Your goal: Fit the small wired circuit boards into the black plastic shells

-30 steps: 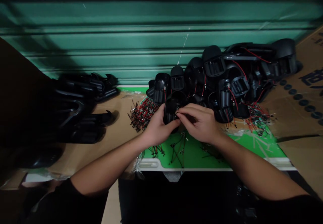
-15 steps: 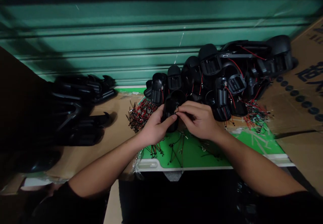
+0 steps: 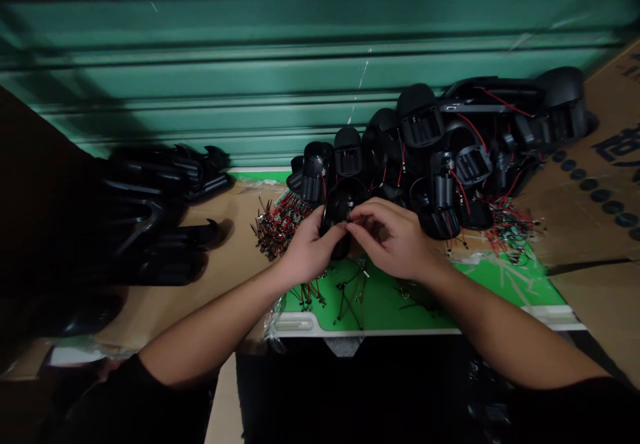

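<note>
A glossy black plastic housing (image 3: 345,196) with a rounded, hollow upper end is held over the green board. My left hand (image 3: 311,244) is closed round its left side, thumb lying across the front. My right hand (image 3: 389,237) pinches at the housing's inside, thumb and forefinger meeting close to the left thumb. A tiny piece shows at those fingertips; it is too small and dark to name. Just left of the housing lies a heap of short red and black wires (image 3: 280,227) with small metal ends. Loose dark wires (image 3: 353,294) are spread below the hands.
Behind and right, similar black housings (image 3: 423,121) are piled, some with red wires. More wires (image 3: 513,227) lie at the right by a cardboard box (image 3: 610,157). Black curved parts (image 3: 165,177) rest on cardboard at left. A green ribbed panel (image 3: 200,77) stands at the back.
The view has shifted slightly. Both hands keep their hold on the housing, and the right fingertips have moved only a little against it.
</note>
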The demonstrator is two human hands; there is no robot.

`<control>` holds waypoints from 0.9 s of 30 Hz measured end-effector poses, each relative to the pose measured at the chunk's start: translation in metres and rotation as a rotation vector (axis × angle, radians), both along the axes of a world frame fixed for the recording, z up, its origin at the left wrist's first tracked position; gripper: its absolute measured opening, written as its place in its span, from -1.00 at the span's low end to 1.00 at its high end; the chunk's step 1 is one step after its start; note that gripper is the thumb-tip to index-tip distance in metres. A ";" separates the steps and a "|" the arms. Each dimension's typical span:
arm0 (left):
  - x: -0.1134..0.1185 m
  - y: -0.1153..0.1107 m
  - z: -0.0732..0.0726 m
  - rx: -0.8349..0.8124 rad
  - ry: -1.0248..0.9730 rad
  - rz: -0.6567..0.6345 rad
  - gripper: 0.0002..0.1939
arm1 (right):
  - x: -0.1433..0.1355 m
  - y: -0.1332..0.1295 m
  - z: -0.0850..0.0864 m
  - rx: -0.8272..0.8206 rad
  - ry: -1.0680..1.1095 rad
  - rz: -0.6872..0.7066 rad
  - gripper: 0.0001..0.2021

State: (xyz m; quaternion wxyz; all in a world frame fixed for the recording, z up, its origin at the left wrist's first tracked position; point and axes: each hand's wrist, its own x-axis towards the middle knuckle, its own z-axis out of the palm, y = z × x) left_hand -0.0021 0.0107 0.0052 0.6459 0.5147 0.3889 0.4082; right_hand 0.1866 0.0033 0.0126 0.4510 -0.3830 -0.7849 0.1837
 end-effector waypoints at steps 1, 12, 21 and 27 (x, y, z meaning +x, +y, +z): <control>0.001 -0.001 0.000 -0.008 -0.012 -0.012 -0.70 | -0.001 0.000 -0.001 0.013 -0.003 -0.012 -0.94; 0.005 -0.010 0.003 -0.063 -0.060 -0.030 -0.73 | -0.006 0.002 -0.014 0.216 -0.060 -0.028 -0.83; 0.008 -0.014 -0.001 0.029 0.001 0.017 -0.74 | -0.008 0.001 -0.019 0.244 -0.078 -0.045 -0.82; 0.008 -0.017 -0.003 0.019 -0.017 -0.010 -0.74 | -0.008 -0.002 -0.022 0.223 -0.083 -0.055 -0.82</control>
